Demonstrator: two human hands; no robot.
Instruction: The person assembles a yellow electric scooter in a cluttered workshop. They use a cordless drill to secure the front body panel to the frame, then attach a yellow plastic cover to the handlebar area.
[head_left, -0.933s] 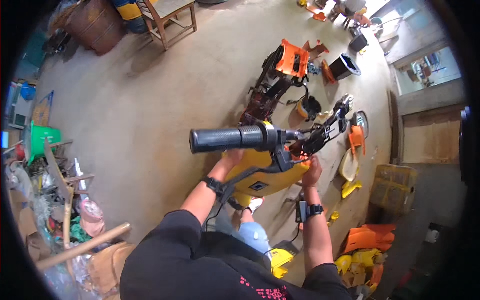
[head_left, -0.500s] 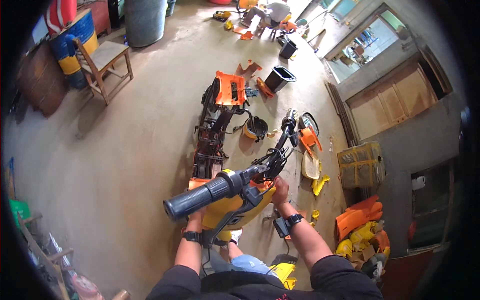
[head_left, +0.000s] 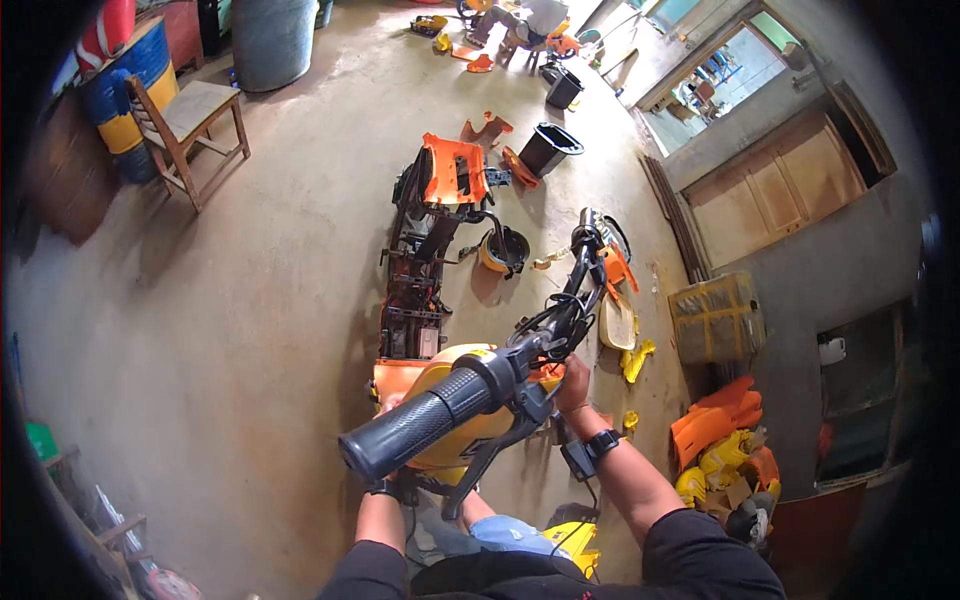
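A partly stripped scooter stands in front of me, its bare frame point(head_left: 412, 290) running away from me. Its handlebar point(head_left: 430, 415) crosses close to the camera, with a black rubber grip, a brake lever and loose cables. Below the bar sits the yellow and orange front panel point(head_left: 440, 457). My right hand point(head_left: 573, 384) is closed at the right edge of that panel, under the cables. My left hand point(head_left: 392, 403) is at its left side, mostly hidden behind the rubber grip, so its fingers cannot be read. An orange cover point(head_left: 453, 170) tops the frame's far end.
A helmet point(head_left: 502, 252), a black bin point(head_left: 548, 150) and a yellow piece point(head_left: 637, 361) lie right of the frame. Orange and yellow panels point(head_left: 718, 425) pile by the right wall near a taped box point(head_left: 717, 318). A wooden chair point(head_left: 190, 125) stands left. Another person point(head_left: 520, 22) sits far off.
The handlebar has turned slightly, its near grip shifting right and lower in view. My view has shifted a little. Both hands stay at the front panel.
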